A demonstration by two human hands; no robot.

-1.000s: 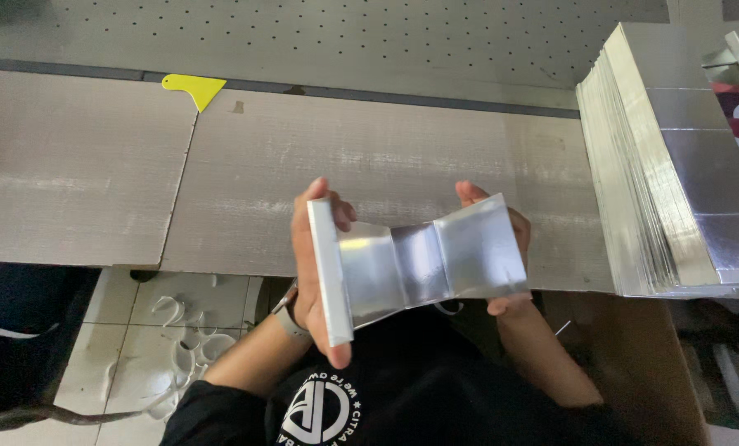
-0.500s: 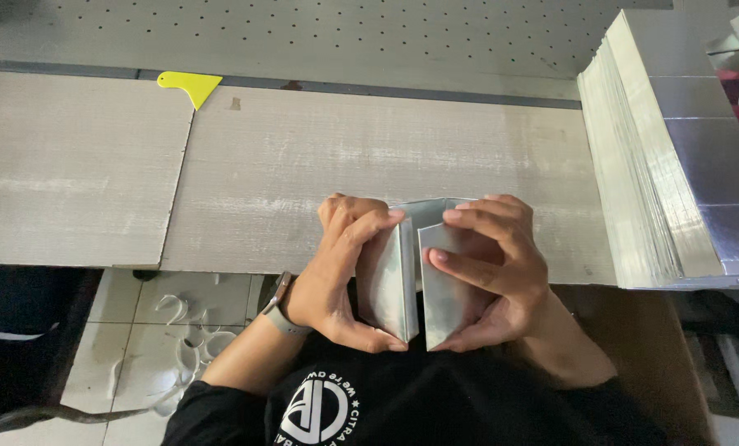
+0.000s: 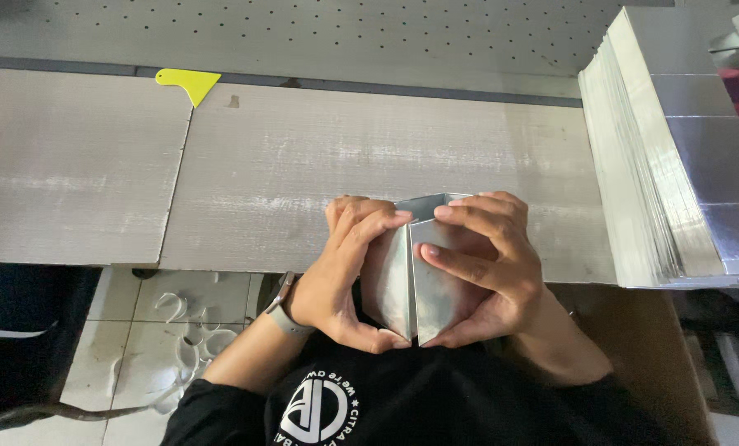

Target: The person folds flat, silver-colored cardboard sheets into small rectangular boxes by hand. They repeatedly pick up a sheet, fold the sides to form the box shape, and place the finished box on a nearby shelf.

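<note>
silvery sheet metal, bright and thin, makes up the folded piece that sits at the centre of the view, held above the near edge of the grey workbench and close to the person's chest. it is bent so two flaps meet in a seam that runs from twelve o'clock to six o'clock; that seam looks like its long axis, and the closed, angled end points toward twelve o'clock, away from the body, while the open edges come down toward six. the left hand wraps the left flap, fingers curled over the top and thumb at the bottom; the right hand mirrors it on the right flap, fingers spread across the face. both hands are closed around the metal, pressing the halves toward each other, and the grip seems set this way so that each palm backs a flap and keeps the edges lined up at the seam. a watch sits on the left wrist at about eight o'clock from the piece. at two to three o'clock a tall stack of flat metal sheets leans on the bench, within reach of the right hand. at eleven o'clock, well apart, a small yellow plastic scraper lies at the bench's far edge, beside a perforated panel at twelve.
</note>
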